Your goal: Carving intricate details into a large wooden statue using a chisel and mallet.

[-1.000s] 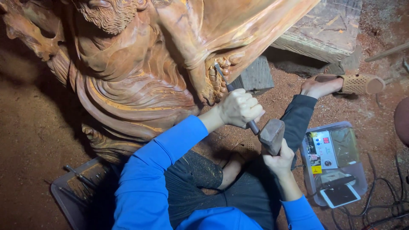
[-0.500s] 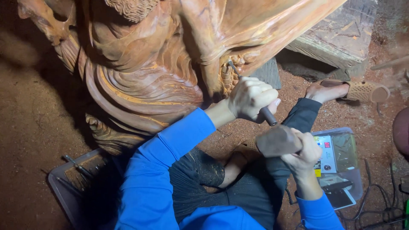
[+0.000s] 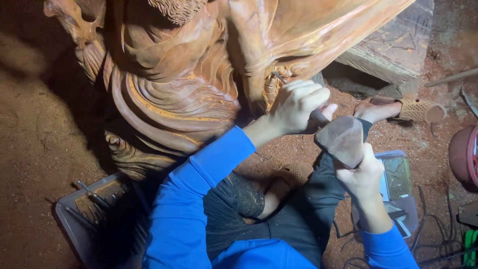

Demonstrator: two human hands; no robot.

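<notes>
Reddish sawdust and packed earth cover the ground where the person sits, legs in dark trousers folded beneath blue sleeves. Nearest, at the lower left, a grey tray [image 3: 67, 215] holds several slim metal tools, half in shadow. At the lower right a clear plastic box [image 3: 398, 174] lies on the dirt with a flat pale card inside it (its printing is too blurred to make out), and dark cables [image 3: 438, 244] trail beside it. The right hand [image 3: 366, 177] is clenched around the handle of a mallet [image 3: 342, 139], whose worn block head sits just beside the butt of a chisel [image 3: 318, 115]. The left hand [image 3: 298, 105] is wrapped tightly around that chisel, its blade [image 3: 279, 77] set against the folds of the large reddish wooden carving [image 3: 189, 79]. Farther off, a foot in a tan perforated sandal [image 3: 418, 109] rests near a rough timber block [image 3: 398, 50], and a red round vessel [image 3: 465, 154] sits at the right edge.
</notes>
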